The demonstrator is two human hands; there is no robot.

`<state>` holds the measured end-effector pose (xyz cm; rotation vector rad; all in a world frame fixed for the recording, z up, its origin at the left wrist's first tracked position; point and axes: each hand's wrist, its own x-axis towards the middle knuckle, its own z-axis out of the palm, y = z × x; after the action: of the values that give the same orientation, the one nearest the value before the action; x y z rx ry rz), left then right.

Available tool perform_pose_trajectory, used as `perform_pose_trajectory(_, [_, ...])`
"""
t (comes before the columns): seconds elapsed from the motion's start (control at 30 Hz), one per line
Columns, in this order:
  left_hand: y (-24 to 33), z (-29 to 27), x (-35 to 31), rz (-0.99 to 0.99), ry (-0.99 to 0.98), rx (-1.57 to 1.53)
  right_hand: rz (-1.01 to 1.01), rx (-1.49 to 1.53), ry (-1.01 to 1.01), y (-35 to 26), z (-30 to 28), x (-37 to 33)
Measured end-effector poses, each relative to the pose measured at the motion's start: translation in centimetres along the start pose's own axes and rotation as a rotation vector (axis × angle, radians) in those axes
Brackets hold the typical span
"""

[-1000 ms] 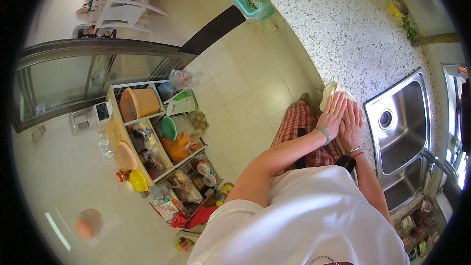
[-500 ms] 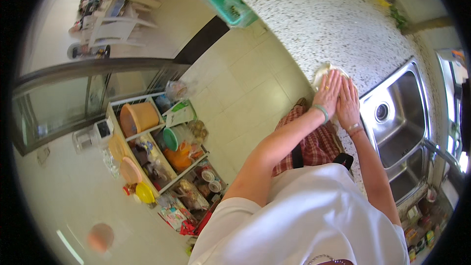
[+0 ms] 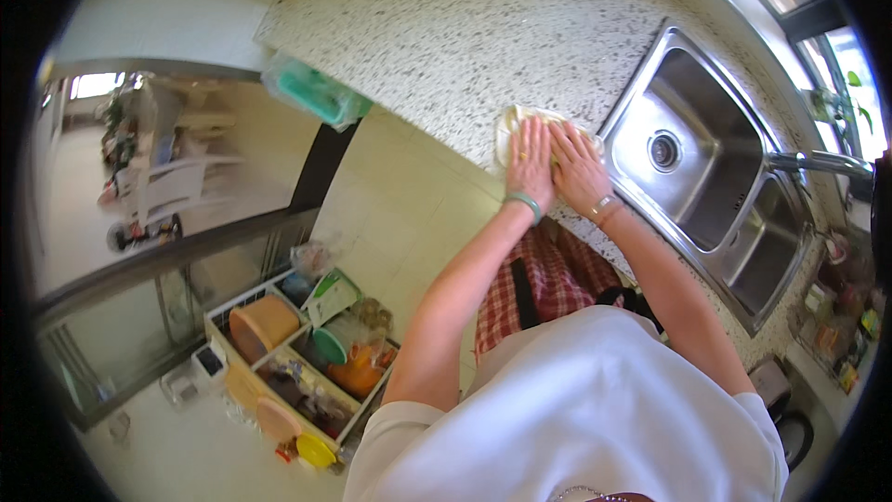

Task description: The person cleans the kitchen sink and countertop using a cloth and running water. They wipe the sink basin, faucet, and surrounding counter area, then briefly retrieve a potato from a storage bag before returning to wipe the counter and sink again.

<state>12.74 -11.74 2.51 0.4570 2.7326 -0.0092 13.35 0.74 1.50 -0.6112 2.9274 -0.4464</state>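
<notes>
Both my hands rest flat on a cream-white cloth on the speckled countertop, close to its front edge and just left of the steel sink. My left hand, with a green bangle at its wrist, lies with its fingers stretched out on the cloth. Beside it and touching it, my right hand lies flat too, fingers extended and slanting to the left. The palms hide much of the cloth.
The sink has two bowls and a faucet. A green plastic container juts out at the counter's left edge. A storage shelf with tubs and bags stands on the floor at left. Bottles and jars stand at far right.
The view has turned, so the counter and sink appear further left. My hands and the cloth have shifted toward the sink's edge. My right hand now slants across more beside the left.
</notes>
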Motion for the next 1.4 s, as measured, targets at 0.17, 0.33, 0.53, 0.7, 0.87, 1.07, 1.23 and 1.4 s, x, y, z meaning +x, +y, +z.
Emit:
perform_pose_trajectory(0.17, [5.0,2.3,-6.2,-0.080,0.019,0.040,-0.092,0.035,0.004,-0.1,0.0,-7.0])
perform_pose_trajectory(0.33, [11.8,2.7,-10.7,-0.036,-0.074,-0.104,-0.121,0.076,-0.054,2.8,-1.4,-15.4])
perform_pose_trajectory(0.53, [20.3,7.3,-12.6,0.051,0.315,-0.383,-0.185,0.260,0.090,7.8,-3.3,-22.5])
perform_pose_trajectory(0.7, [23.4,7.0,-9.7,0.131,0.492,-0.581,-0.071,0.386,0.124,10.9,-4.6,-23.6])
perform_pose_trajectory(0.87, [18.8,0.9,-6.1,0.285,0.644,-0.697,-0.005,0.340,0.350,10.5,-6.9,-20.1])
perform_pose_trajectory(1.07, [13.0,1.0,-1.5,-0.117,0.218,-0.331,0.041,0.124,-0.050,7.2,-2.5,-14.3])
perform_pose_trajectory(1.23, [9.5,1.7,2.2,-0.131,0.130,-0.233,0.049,0.195,-0.121,6.4,-2.0,-8.8])
perform_pose_trajectory(1.4, [6.8,0.6,4.9,0.009,0.151,-0.212,0.156,0.194,-0.008,4.8,-1.3,-7.5])
